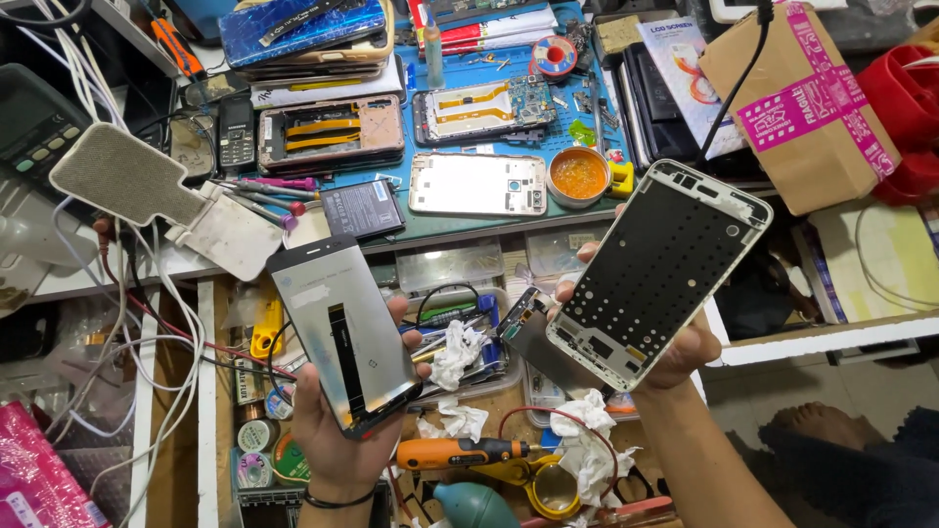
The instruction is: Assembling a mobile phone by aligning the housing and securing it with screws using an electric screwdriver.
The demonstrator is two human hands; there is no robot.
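Left hand (337, 440): nearest my view; I see it closed around the lower end of a detached phone screen panel (344, 332), back side up, thin flex strip showing, tilted away from me
Right hand (675, 352): gripping a white phone frame (657, 274) from beneath — the empty tray faces me; a thumb sits at its lower edge
Between them: both parts held apart over an open drawer (210, 391) of crumpled tissues (456, 354) and an orange electric screwdriver (460, 453)
Step, as I judge it: panel and frame separated, compared side by side
Next move calls for: matching panel to frame opening, flex end aligned first — gently; the glass looks fragile
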